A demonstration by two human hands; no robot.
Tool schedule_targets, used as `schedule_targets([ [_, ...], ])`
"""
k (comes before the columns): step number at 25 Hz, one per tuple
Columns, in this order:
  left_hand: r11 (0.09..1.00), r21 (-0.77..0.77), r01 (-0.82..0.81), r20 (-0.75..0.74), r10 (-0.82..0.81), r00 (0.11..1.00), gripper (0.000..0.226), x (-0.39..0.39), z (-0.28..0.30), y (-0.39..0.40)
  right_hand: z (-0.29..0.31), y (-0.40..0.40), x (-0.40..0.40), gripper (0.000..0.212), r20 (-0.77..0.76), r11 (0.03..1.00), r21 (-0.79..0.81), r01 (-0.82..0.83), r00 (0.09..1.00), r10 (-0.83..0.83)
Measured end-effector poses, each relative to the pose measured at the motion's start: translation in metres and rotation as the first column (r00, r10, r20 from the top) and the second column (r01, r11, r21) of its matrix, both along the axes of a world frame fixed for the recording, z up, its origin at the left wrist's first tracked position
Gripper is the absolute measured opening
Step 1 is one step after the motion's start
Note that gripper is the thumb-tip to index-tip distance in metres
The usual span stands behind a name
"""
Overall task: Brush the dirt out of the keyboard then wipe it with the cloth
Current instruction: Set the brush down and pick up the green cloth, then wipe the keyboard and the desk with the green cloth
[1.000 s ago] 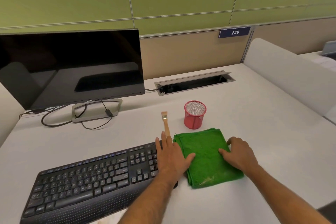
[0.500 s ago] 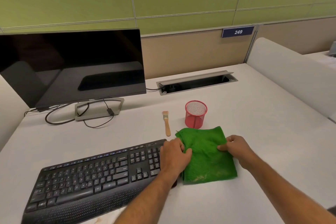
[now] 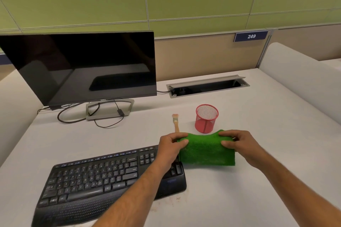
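Note:
A folded green cloth (image 3: 205,151) hangs lifted off the white desk, just right of the black keyboard (image 3: 96,178). My left hand (image 3: 170,146) pinches its upper left corner and my right hand (image 3: 238,143) pinches its upper right corner. My left forearm crosses over the keyboard's number pad. A small wooden-handled brush (image 3: 175,122) lies on the desk behind my left hand, bristles pointing away. Brownish dirt specks lie on the desk by the keyboard's front right corner.
A red mesh pen cup (image 3: 206,118) stands just behind the cloth. A dark monitor (image 3: 83,68) with loose cables stands at the back left. An open cable tray (image 3: 207,86) sits at the desk's rear. A white partition (image 3: 302,83) borders the right side.
Both hands went from resting flat on the cloth to pinching its far corners. They have lifted the cloth up off the desk, so it now hangs between them.

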State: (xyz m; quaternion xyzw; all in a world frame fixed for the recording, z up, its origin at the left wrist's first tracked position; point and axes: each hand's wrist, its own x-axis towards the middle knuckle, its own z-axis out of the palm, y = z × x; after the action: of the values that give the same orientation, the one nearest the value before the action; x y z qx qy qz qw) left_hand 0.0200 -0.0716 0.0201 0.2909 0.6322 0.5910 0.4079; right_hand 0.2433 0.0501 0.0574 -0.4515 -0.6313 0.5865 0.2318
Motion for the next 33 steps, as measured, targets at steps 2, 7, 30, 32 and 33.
schedule_targets([
  [2,0.997,-0.044,0.060,-0.063,-0.063,0.996,0.044,-0.010,0.000,-0.004,0.004,-0.003,-0.004,0.042,0.087,0.997,0.055,-0.050,0.995,0.045],
  [7,0.983,-0.180,0.037,-0.609,-0.141,0.780,0.033,-0.021,0.016,-0.012,0.007,-0.005,-0.017,0.033,0.413,0.867,0.446,-0.225,0.910,0.023],
  [30,0.985,-0.123,-0.119,-0.653,0.010,0.757,0.036,-0.110,0.012,-0.068,0.007,-0.045,-0.110,0.024,0.659,0.821,0.388,-0.418,0.749,0.069],
  [32,0.961,-0.178,-0.214,-0.718,0.022,0.696,0.039,-0.141,0.001,-0.097,0.004,-0.052,-0.121,0.030,0.717,0.736,0.518,-0.436,0.690,-0.097],
  [33,0.943,-0.192,-0.270,-0.745,0.039,0.666,0.040,-0.159,-0.005,-0.115,-0.001,-0.058,-0.129,0.033,0.741,0.683,0.550,-0.481,0.658,-0.134],
])
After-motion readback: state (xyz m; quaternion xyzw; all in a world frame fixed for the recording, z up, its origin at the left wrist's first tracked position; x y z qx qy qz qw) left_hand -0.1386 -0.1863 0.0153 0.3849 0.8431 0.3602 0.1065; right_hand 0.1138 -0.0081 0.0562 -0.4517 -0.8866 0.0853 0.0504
